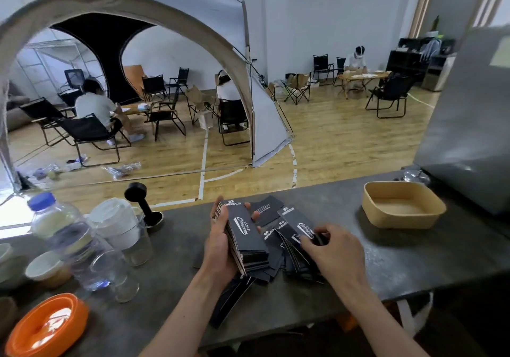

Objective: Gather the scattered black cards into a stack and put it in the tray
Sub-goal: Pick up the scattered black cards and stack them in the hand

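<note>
Cards in hand: left hand (220,249) holds a thick stack of black cards (247,235), thumb on the near edge, fingertips curled over the far edge. The top card has white writing on it.
Right hand: right hand (335,251) pinches one of the loose cards (296,225) with its fingertips. Fingers are bent round the card's edge.
Loose cards: more flat black cards lie in a messy pile on the table (303,296), under and between both hands. Some stick out past the table's near edge.
Tray: tan tray (403,204) sits well off to the right of the cards, near the back of the table. It has round corners and low walls. Nothing shows inside it.
Table: dark grey, dull, a bit speckled.
Left side things: clear plastic bottle (66,235) with a blue cap, a clear glass (129,235) with white cups stacked in it, a small white bowl (44,269), and an orange round lid (47,326) close to the near corner.
Black tool: black tool with a round knob (143,204) stands just behind the glass.
Grey box: big shiny grey box (469,108) stands behind the tray on the right.
Far room: wooden floor, a grey tent (193,19), black folding chairs and people sitting at low tables.
</note>
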